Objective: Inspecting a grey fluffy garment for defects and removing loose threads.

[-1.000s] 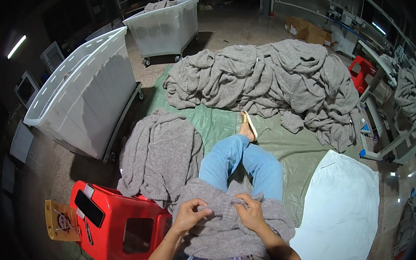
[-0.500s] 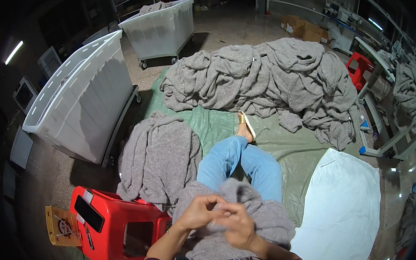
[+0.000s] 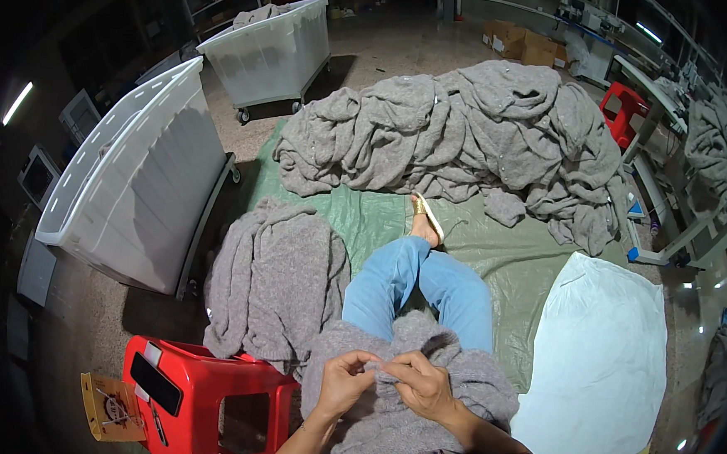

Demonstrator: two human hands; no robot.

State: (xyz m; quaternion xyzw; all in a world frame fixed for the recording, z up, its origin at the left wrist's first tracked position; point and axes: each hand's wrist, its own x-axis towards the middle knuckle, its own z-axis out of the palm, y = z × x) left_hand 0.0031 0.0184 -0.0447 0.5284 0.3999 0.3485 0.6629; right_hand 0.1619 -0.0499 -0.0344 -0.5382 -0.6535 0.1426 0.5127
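A grey knitted garment (image 3: 480, 392) lies bunched across my lap. Over it my left hand (image 3: 344, 386) is closed in a pinch, thumb against fingertips. My right hand (image 3: 423, 387) pinches too, and the fingertips of both hands meet. Whatever is between them is too small to make out; the knit lies right beneath and behind them. A stack of similar grey knitwear (image 3: 281, 280) lies beside my left leg and partly touches the red stool.
On the red stool (image 3: 213, 376) at left lie a phone (image 3: 156, 383) and a pen (image 3: 158, 424). A large grey knitwear heap (image 3: 460, 141) lies ahead on a green sheet (image 3: 363, 227). White wheeled bins (image 3: 146, 180) stand at left; a white sheet (image 3: 596, 366) lies at right.
My right hand, blurred before, now shows sharply with its fingers bent in a pinch. The hands have shifted slightly, fingertips still together. The whole view has moved a little.
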